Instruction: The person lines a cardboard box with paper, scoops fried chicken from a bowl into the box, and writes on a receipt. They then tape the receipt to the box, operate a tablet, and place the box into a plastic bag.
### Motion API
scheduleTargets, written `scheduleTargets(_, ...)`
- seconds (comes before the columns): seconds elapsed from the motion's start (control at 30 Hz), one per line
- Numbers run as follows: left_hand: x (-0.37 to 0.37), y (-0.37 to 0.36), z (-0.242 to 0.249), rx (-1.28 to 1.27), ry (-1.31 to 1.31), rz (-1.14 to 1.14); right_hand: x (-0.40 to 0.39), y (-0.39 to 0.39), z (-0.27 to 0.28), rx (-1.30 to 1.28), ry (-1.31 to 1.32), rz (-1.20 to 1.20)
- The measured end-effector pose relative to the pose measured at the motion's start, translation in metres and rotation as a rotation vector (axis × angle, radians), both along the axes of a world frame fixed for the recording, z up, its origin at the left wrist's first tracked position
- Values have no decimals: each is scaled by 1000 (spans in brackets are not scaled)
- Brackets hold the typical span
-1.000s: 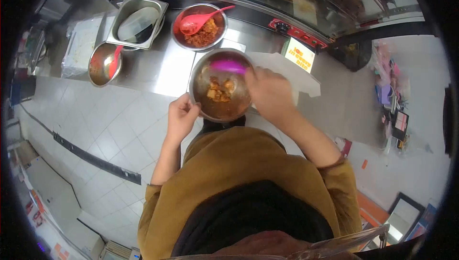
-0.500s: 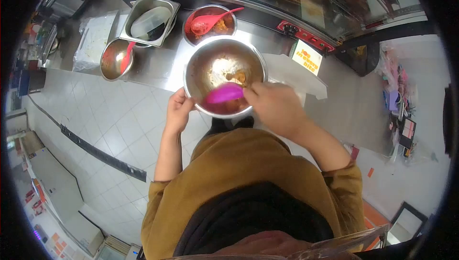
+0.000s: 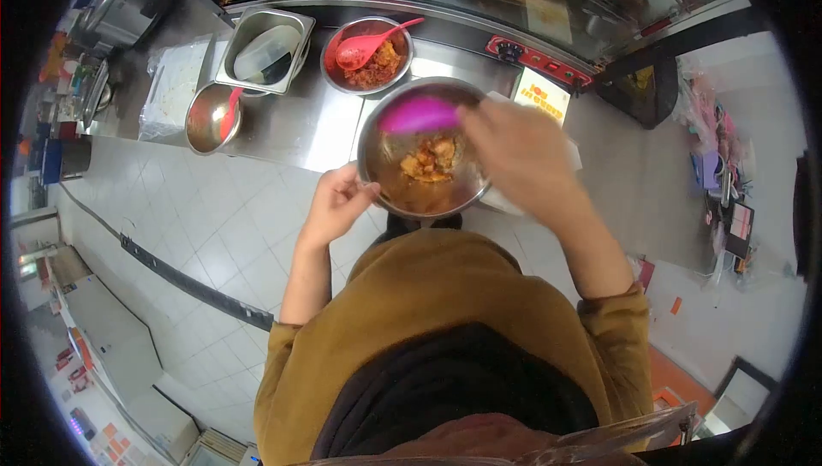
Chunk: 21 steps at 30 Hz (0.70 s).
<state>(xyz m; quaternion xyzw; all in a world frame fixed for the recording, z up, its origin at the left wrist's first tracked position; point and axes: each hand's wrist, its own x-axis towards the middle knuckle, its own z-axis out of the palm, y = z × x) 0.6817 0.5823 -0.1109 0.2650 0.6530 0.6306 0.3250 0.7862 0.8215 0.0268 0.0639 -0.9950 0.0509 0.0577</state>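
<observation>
The left hand (image 3: pixel 341 203), thumb uppermost, pinches the near-left rim of a steel mixing bowl (image 3: pixel 383 170). The right hand (image 3: pixel 521 151), blurred, curls closed around a magenta utensil (image 3: pixel 419 115) across the bowl's far side. Sauced food chunks (image 3: pixel 430 160) lie between the hands. Beyond the left hand stand two more round bowls: one with red crumbly food (image 3: pixel 375 74) and one ladle (image 3: pixel 364 51), another, farther left, with one red spatula (image 3: pixel 229 115).

I see a mustard-brown top (image 3: pixel 462 282), sleeves (image 3: pixel 618 333) stopping short of the wrists, black cloth (image 3: pixel 462 380) over the chest, maroon cloth (image 3: pixel 479 434) nearest camera; left hand (image 3: pixel 336 205), right hand (image 3: pixel 531 158) bare.
</observation>
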Motion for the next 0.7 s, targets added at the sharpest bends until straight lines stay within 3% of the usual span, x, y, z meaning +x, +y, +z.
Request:
scheduleTargets(0.13, 4, 16, 14, 19, -25, 59, 17, -7, -22, 76, -16, 173)
scheduleTargets(0.23, 12, 20, 20, 20, -21, 83, 14, -5, -2, 85, 145, -16)
scheduleTargets(0.33, 17, 23, 25, 32, 49, 162, 17, -24, -28, 143, 128, 8)
scheduleTargets(0.43, 19, 27, 30, 35, 77, 344, 21, -18, -27, 84, -54, 107)
scheduleTargets(0.53, 23, 21, 23, -55, 200, 281, 7, -14, -9, 124, 179, 2)
scheduleTargets(0.7, 19, 26, 24, -13, 240, 415, 10, -17, -46, 204, -10, -41)
